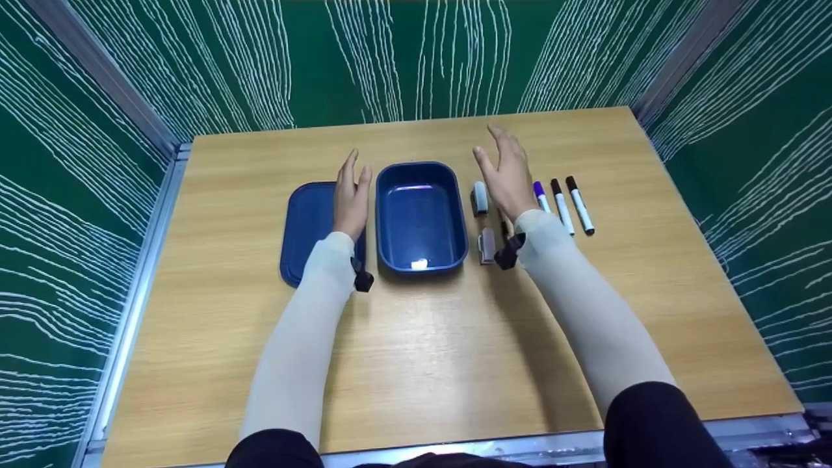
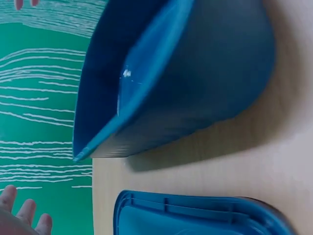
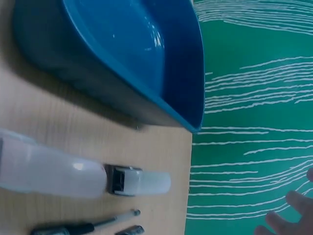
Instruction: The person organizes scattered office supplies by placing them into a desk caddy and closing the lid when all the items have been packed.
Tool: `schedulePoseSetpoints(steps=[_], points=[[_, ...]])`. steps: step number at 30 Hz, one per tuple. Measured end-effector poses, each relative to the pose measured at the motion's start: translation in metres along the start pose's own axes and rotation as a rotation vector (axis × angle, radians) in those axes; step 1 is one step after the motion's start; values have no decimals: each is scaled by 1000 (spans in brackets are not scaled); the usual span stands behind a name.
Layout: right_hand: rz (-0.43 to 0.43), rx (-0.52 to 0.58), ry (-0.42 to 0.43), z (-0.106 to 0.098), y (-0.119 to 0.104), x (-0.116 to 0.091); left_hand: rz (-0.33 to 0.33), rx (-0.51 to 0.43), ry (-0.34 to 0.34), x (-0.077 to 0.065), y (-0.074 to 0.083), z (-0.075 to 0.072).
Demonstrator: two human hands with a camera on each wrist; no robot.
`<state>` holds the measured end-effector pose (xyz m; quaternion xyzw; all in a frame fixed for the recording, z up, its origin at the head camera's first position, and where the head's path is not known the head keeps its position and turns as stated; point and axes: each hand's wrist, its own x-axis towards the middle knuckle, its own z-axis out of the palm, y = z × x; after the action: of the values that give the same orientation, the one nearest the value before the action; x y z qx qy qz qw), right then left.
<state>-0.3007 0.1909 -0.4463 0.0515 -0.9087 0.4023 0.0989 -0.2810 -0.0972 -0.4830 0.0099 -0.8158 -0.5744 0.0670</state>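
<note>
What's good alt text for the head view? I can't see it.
A person's left hand and right hand, both open and empty, hover either side of a blue bin on a wooden table. A blue lid lies left of the bin; two small pale objects and three markers lie right. White-streaked green walls stand behind.

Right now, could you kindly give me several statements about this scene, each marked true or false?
1. The blue container is open at the top. True.
2. The blue lid is fitted onto the container. False: it lies on the table, to the container's left.
3. The right hand holds nothing. True.
4. The left hand grips the container's rim. False: it holds nothing, its fingers extended.
5. The purple-capped marker is inside the container. False: it lies on the table, to the container's right.
6. Two black-capped markers lie side by side right of the container. True.
</note>
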Motion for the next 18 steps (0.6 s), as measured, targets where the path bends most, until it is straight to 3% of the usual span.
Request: schedulePoseSetpoints(steps=[5, 12, 18], points=[[4, 11, 14, 9, 7, -9, 12, 0, -11, -10, -5, 2], [51, 14, 22, 19, 20, -27, 42, -71, -16, -27, -11, 8], [56, 38, 20, 24, 23, -38, 58, -98, -1, -34, -19, 10]])
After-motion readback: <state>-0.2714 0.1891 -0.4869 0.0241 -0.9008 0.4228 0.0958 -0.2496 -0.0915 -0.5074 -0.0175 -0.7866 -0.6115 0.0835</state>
